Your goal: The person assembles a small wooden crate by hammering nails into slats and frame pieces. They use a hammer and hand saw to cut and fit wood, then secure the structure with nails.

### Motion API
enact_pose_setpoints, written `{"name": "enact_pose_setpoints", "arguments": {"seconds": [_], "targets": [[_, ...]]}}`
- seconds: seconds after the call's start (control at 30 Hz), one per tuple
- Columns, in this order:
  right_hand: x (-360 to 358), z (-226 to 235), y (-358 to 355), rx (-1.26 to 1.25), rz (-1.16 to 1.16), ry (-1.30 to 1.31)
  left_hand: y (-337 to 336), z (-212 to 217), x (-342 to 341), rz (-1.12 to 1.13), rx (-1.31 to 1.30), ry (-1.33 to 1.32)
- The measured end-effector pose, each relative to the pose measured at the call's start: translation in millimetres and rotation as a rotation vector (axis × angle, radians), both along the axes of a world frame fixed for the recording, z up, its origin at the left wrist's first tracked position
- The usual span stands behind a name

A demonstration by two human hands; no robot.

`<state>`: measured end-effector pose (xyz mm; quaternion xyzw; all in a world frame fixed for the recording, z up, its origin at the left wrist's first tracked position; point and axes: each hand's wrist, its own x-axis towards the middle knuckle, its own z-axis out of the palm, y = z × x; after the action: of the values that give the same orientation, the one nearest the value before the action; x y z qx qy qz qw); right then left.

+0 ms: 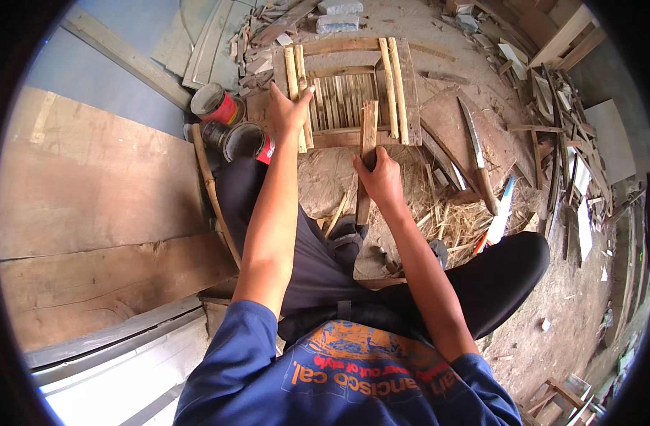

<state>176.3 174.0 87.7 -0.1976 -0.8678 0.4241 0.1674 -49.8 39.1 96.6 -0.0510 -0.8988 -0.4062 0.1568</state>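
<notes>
A small wooden frame (345, 44) with a panel of narrow slats (343, 98) in its middle lies on the ground in front of me. Pale round sticks run in pairs along its two sides. My left hand (289, 113) grips the left pair, thumb on the inner side and a finger on the outer; its other fingers are hidden. Wrapped around a flat wooden strip (369, 131) is my right hand (383, 177). The strip points away from me, its far end overlapping the frame's near rail in view and its lower end beside my foot.
Paint cans (215, 104) stand left of the frame. A long knife (474, 138) with a wooden handle lies to the right, near a saw (500, 209) and straw-like shavings (446, 216). Scrap wood (552, 113) is heaped at far right. Grey blocks (338, 23) sit beyond the frame.
</notes>
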Motion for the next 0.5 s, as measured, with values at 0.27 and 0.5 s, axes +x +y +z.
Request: {"name": "enact_pose_setpoints", "arguments": {"seconds": [0.27,0.5], "targets": [[-10,-36,3,-0.059,-0.029,0.041,14,-2,66,-0.447,-0.238,0.459],[15,-43,27,-0.103,-0.096,0.094,14,-19,75,-0.775,-0.289,0.123]]}}
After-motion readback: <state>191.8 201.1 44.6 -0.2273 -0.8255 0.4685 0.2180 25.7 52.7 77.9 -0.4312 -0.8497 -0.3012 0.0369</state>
